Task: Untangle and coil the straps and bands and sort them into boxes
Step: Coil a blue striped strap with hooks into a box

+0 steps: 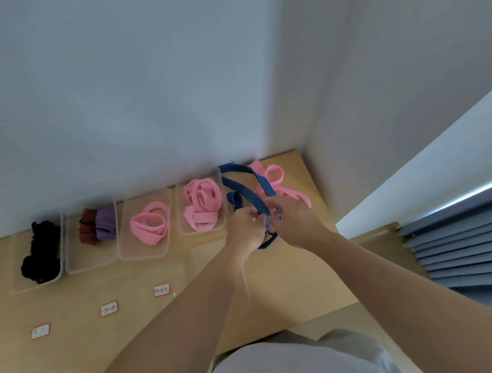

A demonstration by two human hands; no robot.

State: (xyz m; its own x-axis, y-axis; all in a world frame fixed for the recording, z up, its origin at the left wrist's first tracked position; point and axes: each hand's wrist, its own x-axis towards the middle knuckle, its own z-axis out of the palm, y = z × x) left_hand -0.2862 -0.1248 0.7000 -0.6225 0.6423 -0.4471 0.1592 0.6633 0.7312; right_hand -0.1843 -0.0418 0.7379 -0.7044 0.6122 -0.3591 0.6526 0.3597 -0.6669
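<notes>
A blue striped strap [247, 192] loops up above the wooden table [190, 303] at the back right. My left hand [245, 231] and my right hand [294, 222] both pinch it close together, fingers curled round the band, and one end hangs below them. Behind the strap lies a loose pink band pile [275, 183] on the table. Several clear boxes stand in a row: one with black straps [39, 249], one with red-striped and purple bands [96, 226], and two with coiled pink bands [151, 223] [202, 203].
Three small red-edged labels [109, 308] lie on the table in front of the boxes. A white wall runs behind the row and turns at the right corner. A blue pleated curtain [471, 240] hangs at the right past the table edge.
</notes>
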